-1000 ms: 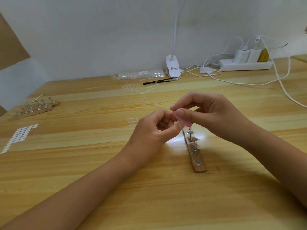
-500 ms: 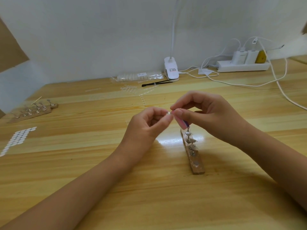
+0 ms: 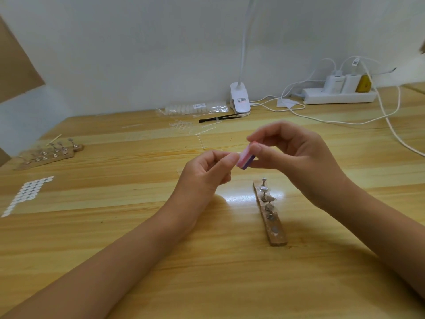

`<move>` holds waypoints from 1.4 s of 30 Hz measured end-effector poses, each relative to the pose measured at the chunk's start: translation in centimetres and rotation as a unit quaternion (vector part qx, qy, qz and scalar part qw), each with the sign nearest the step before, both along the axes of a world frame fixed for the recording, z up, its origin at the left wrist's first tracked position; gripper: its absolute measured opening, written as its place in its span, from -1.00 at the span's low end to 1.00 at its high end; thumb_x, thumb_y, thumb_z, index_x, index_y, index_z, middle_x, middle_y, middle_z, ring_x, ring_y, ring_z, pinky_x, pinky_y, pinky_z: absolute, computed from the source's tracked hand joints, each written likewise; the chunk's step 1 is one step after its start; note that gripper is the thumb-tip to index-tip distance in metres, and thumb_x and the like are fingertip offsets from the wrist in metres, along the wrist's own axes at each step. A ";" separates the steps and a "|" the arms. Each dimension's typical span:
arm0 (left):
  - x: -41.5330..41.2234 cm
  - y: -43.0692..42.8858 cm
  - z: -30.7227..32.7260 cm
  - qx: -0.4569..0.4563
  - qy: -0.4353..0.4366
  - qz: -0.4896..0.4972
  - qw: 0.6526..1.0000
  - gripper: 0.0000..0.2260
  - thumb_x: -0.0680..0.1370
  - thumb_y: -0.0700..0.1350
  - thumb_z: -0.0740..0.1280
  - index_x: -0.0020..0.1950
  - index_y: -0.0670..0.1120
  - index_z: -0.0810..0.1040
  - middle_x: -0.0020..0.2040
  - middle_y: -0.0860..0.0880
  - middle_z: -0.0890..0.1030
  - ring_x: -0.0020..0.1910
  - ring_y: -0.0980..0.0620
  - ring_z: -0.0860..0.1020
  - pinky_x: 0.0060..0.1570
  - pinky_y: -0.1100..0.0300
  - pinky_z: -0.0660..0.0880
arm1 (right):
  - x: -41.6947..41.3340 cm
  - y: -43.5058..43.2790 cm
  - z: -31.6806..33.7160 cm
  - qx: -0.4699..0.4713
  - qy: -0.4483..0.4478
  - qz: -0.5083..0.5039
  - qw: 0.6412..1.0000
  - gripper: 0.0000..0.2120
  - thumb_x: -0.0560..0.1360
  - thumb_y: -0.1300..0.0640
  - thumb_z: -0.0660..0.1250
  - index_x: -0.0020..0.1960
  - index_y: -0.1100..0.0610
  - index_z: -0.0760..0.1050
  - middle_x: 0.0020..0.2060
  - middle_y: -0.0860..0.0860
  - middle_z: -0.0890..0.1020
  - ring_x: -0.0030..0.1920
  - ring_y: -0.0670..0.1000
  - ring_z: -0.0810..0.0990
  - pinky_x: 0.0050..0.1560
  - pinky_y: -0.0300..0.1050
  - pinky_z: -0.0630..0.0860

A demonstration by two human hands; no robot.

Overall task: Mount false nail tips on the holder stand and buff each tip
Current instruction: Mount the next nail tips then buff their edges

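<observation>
Head view: right hand (image 3: 296, 157) pinches buffer block (image 3: 245, 160), low end toward left hand (image 3: 207, 173) pinching tiny nail tip (image 3: 238, 154). Holder stand (image 3: 272, 223) under right hand, long axis near-to-far.

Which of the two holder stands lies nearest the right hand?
The centre stand, just below the right hand; the other stand sits far left.

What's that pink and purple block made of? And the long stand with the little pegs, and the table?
Buffer block: looks like soft foam in pink and purple layers, with matte sides, probably gritty. Holder stand: a brown strip, likely wood, with rough edges; its pegs gleam like metal. Table: light wood with visible grain, glossy where a bright glare patch shows.
</observation>
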State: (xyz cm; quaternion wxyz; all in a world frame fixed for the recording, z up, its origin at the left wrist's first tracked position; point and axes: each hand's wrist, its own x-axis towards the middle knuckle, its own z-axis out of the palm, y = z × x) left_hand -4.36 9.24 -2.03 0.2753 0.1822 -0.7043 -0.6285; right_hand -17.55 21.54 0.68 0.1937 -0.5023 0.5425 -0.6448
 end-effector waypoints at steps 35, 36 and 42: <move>0.3 -0.6 0.2 0.134 -0.019 -0.204 0.970 -0.79 0.41 0.15 0.46 -0.20 0.03 0.69 -0.39 0.13 0.42 -0.39 0.16 0.41 -0.23 0.35 0.46 | -3.6 1.5 1.4 0.120 0.168 0.098 0.973 -0.67 0.48 -0.21 0.35 0.19 -0.13 0.62 0.09 -0.10 0.61 0.09 -0.03 0.61 0.07 -0.13 0.59; 0.5 -0.5 0.3 0.135 -0.021 -0.235 0.962 -0.80 0.42 0.14 0.47 -0.18 0.02 0.69 -0.38 0.13 0.42 -0.39 0.17 0.40 -0.24 0.35 0.46 | -3.2 1.5 1.4 0.118 0.157 0.139 0.971 -0.63 0.47 -0.20 0.37 0.22 -0.10 0.61 0.08 -0.07 0.61 0.04 0.02 0.61 0.02 -0.05 0.60; 1.0 0.0 0.8 0.109 -0.058 -0.329 0.936 -0.72 0.33 0.25 0.53 -0.25 0.07 0.63 -0.34 0.16 0.43 -0.36 0.20 0.40 -0.21 0.37 0.45 | -2.0 1.0 0.8 0.162 0.115 0.251 0.947 -0.65 0.42 -0.03 0.47 0.10 0.17 0.63 -0.04 -0.05 0.56 -0.07 -0.03 0.54 -0.04 -0.12 0.52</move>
